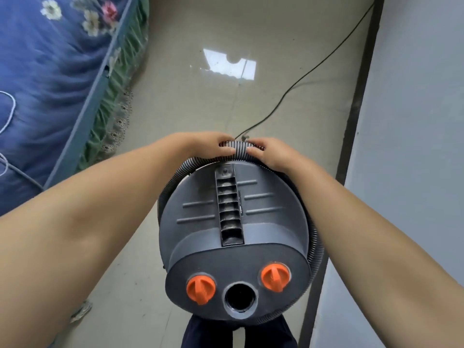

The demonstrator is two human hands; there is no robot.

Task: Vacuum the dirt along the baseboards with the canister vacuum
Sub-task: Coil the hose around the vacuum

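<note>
The round grey plastic canister vacuum point(233, 237) stands on glossy beige floor tiles point(190, 96); both hands, left point(213, 145) and right point(266, 153), grip its ribbed grey hose point(238, 146) at 12 o'clock; a dark baseboard point(356, 109) at 2 o'clock.

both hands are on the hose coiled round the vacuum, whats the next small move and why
Probably lift the hose off the far rim and unwind it. Both the left hand and right hand grip it there, it wraps the canister, and the inlet port is empty.
</note>
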